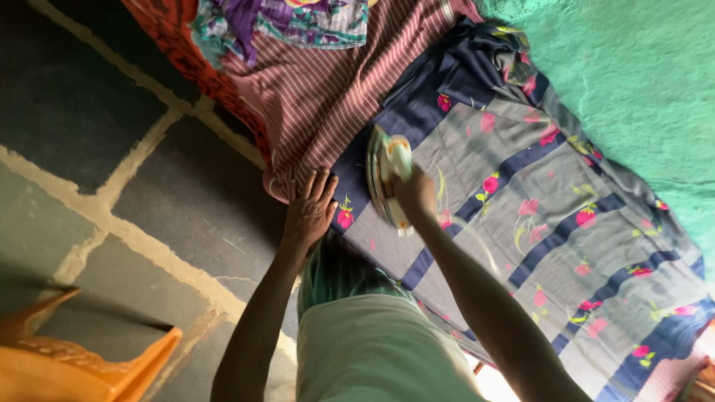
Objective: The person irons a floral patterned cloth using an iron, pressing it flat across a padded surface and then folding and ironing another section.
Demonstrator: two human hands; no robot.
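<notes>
Dark stone floor (112, 149) lies beside the bed, where the right hand (415, 195) closes its fingers around the iron (387, 167) on the flowered sheet (536, 216), while the left hand (311, 211) presses flat near the sheet's edge, fingers slightly spread.

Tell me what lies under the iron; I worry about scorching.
Under the iron, held in the right hand, lies the grey and navy floral sheet. The left hand presses the striped cloth beside it. The surface beneath the sheet is covered.
</notes>
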